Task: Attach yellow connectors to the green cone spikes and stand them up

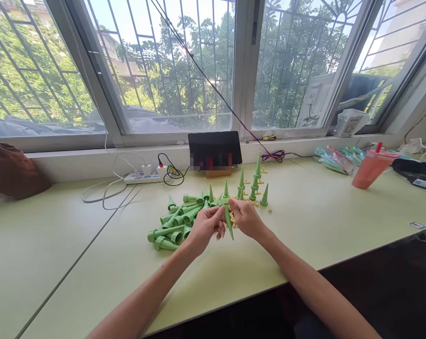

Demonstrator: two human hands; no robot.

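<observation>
Between both hands I hold a green plastic plant watering spike [229, 225], its point angled down toward me. My left hand [206, 229] closes on its collar from the left. On the other side, my right hand [247, 219] grips it with bent fingers near the top. A heap of loose green spikes [179, 219] lies left of my left hand. Small yellow valve pieces [233, 219] are scattered behind the held spike, partly hidden by my hands. Right of them stand stacked green spikes [254, 183] with yellow valves sticking out, and a single upright spike cone [265, 195].
A dark-screened tablet [215, 149] leans on a stand near the window. A white power strip [144, 176] with cables is at back left. Toward the right are a red cup [372, 169], plastic bags [335, 159] and a black strap-like item [418, 173]. The table edge [340, 266] runs along the front.
</observation>
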